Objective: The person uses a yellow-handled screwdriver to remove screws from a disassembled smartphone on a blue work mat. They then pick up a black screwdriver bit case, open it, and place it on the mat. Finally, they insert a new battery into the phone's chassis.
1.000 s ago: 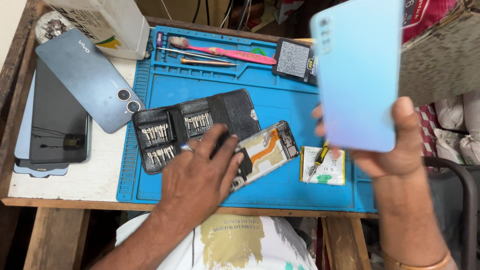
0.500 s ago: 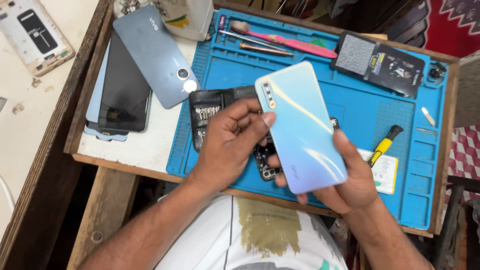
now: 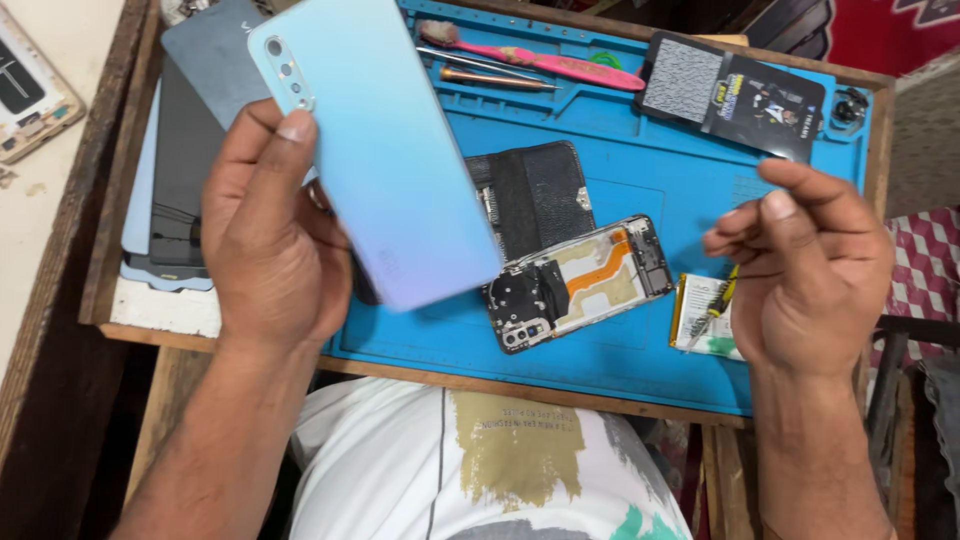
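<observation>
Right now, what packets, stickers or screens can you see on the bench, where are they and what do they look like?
Black packet: flat rectangle at the far right of the blue mat, with a small colourful picture.
Grey speckled card: rectangle lying just left of the packet, touching it.
Pale label pad: small rectangle, white with yellow-green edge, near the right hand, under a yellow-and-black screwdriver.
No lit screen shows.

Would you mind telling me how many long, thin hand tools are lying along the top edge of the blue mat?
3: a pink brush, a thin metal tool beside it, and an orange-handled screwdriver just below. The light blue phone back in the left hand may hide others.
</observation>
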`<act>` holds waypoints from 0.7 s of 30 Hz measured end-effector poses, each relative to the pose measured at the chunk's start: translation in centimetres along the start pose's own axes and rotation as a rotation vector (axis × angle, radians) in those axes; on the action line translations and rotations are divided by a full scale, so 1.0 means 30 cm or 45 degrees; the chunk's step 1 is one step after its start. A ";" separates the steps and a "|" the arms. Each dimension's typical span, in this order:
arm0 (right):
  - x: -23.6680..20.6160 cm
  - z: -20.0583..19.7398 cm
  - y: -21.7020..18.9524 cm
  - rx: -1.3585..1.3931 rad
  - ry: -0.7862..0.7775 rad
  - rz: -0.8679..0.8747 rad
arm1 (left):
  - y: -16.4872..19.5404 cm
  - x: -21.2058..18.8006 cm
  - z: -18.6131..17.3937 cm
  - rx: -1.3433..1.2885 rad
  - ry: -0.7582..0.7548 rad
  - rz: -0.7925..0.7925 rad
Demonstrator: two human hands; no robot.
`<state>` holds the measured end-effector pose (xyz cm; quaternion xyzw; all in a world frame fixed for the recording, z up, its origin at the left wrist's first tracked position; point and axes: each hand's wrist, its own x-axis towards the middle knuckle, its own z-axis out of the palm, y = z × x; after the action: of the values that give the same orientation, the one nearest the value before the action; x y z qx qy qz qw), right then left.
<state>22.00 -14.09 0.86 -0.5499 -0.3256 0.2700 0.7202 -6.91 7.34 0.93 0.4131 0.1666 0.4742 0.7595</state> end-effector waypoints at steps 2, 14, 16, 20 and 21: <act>0.008 -0.033 0.004 0.070 0.095 -0.062 | -0.006 -0.003 0.005 0.055 0.038 -0.025; 0.226 -0.150 -0.118 -1.639 -0.255 -0.499 | -0.058 -0.017 0.106 0.434 -0.008 -0.250; 0.284 -0.162 -0.116 -1.873 -0.397 -0.528 | -0.078 -0.016 0.110 0.556 -0.097 -0.232; 0.327 -0.189 -0.091 -2.059 -0.619 -0.602 | -0.093 -0.022 0.114 0.702 -0.167 -0.287; 0.325 -0.195 -0.088 -2.117 -0.652 -0.643 | -0.097 -0.024 0.115 0.688 -0.171 -0.302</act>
<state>32.82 -11.07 4.03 -0.7281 -0.6766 -0.1041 0.0341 -3.36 4.50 0.62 0.6083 0.2833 0.2925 0.6813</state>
